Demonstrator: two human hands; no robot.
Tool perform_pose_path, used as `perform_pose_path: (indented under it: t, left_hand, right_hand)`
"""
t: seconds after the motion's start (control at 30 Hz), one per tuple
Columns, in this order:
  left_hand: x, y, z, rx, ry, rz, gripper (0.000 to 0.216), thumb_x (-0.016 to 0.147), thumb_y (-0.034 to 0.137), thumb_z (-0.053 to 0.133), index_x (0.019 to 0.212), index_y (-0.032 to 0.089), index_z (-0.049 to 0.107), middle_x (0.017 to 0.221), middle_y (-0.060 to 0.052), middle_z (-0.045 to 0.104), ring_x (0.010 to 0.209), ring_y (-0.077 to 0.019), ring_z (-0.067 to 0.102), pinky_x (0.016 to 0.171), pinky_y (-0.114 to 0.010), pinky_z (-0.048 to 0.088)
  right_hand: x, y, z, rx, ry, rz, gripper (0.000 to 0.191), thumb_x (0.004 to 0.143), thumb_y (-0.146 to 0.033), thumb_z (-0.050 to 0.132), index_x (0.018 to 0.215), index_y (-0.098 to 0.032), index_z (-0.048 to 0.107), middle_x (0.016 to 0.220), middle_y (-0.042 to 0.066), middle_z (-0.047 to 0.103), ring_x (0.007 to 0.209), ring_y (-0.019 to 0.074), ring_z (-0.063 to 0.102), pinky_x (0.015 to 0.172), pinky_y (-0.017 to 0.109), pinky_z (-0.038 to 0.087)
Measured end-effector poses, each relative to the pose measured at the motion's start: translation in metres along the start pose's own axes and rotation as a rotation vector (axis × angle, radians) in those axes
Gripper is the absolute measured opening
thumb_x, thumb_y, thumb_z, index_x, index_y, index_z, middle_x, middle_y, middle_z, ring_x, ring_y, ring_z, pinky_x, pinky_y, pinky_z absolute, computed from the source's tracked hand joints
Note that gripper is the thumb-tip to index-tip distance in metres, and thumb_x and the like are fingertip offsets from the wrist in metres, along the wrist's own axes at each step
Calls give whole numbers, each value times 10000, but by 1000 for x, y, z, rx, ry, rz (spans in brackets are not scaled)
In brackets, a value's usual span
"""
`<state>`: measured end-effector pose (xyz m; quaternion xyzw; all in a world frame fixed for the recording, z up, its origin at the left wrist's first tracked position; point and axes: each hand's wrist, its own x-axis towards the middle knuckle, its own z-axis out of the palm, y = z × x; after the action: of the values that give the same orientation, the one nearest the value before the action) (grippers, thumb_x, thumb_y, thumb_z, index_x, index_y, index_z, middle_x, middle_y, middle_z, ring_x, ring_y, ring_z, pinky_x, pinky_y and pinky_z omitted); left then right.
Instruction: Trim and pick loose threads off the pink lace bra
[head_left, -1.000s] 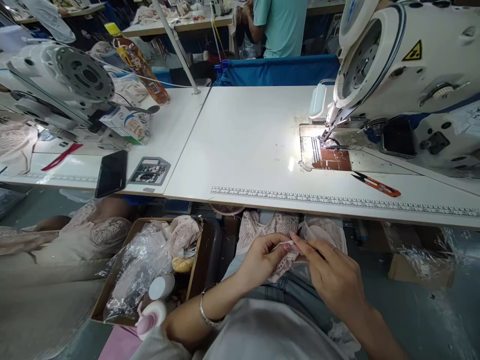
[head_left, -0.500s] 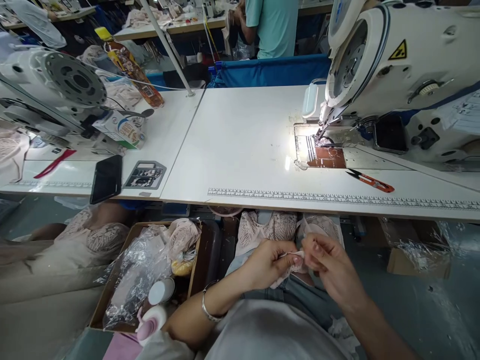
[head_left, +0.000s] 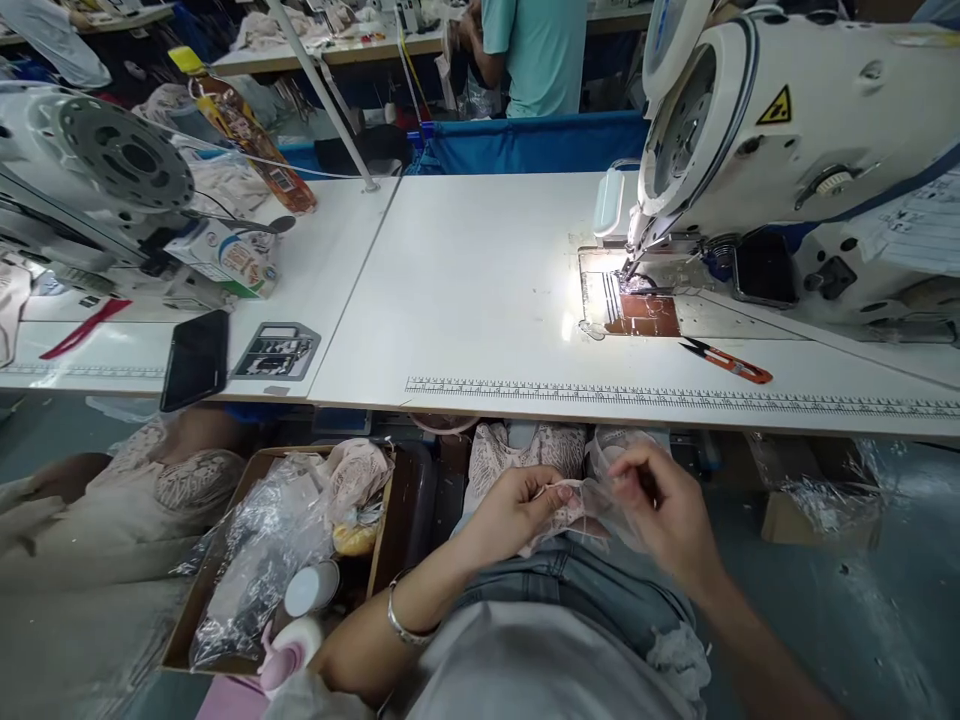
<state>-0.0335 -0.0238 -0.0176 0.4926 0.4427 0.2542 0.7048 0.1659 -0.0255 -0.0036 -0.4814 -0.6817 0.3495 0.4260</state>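
Observation:
Above my lap, my left hand (head_left: 521,510) pinches a pale pink lace fabric piece (head_left: 574,508) between thumb and fingers. A sheer, whitish part of it stretches across to my right hand (head_left: 664,505), whose fingers are curled closed on its edge. The fabric's lower edge hangs over my jeans. Just beyond my hands, under the table edge, lies a pale pink lace bra (head_left: 491,460) with moulded cups. A silver bracelet is on my left wrist.
Ahead stands a white table (head_left: 465,290) with a sewing machine (head_left: 795,120), orange thread snips (head_left: 727,360) and a phone (head_left: 195,360). A bottle (head_left: 251,140) leans at the left. Below left is a cardboard box (head_left: 176,625) holding plastic bags. Another person (head_left: 536,55) stands beyond.
My hands have moved apart from each other, and the sheer part of the fabric now spreads out between them. The whole view has shifted slightly.

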Motion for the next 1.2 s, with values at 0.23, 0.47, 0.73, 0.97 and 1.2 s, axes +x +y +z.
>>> perform_pose_path:
  t: [0.23, 0.47, 0.73, 0.97, 1.2]
  left_hand:
    - [2, 3, 1, 72, 66, 61, 553, 866, 661, 551, 787, 121, 640, 627, 9, 500, 570, -99, 386, 533, -217, 282]
    - [1, -2, 1, 14, -58, -3, 553, 806, 687, 622, 801, 133, 626, 602, 23, 482, 529, -90, 374, 501, -214, 271]
    - [0, -8, -6, -188, -35, -30, 585, 727, 692, 738, 764, 113, 662, 667, -15, 581, 616, -107, 472, 591, -218, 355]
    - [-1, -4, -11, -367, -52, -59, 475, 769, 589, 767, 870, 128, 712, 787, -52, 664, 727, -154, 580, 714, -257, 446]
    - [5, 9, -20, 294, -15, 290, 351, 871, 502, 671, 869, 157, 738, 954, -97, 639, 961, -228, 563, 861, -305, 415]
  right_hand:
    - [-9, 1, 12, -277, -46, -242, 284, 1121, -255, 453, 883, -191, 593, 833, 29, 519, 758, 182, 548, 709, 294, 431]
    - [-2, 9, 14, 464, -286, -24, 482, 1140, -481, 349, 753, -208, 439, 754, 35, 529, 640, 189, 498, 634, 314, 430]
    - [3, 60, -62, -306, 453, 106, 542, 1036, -665, 487, 739, -211, 487, 618, 14, 450, 521, 172, 390, 511, 287, 281]
    - [-3, 37, -20, 43, -387, 162, 476, 1064, -602, 475, 933, -189, 670, 646, -1, 509, 523, 163, 450, 493, 254, 323]
    - [5, 21, -7, -31, -287, 12, 531, 1107, -543, 402, 726, -187, 504, 665, 12, 491, 580, 171, 474, 538, 268, 322]
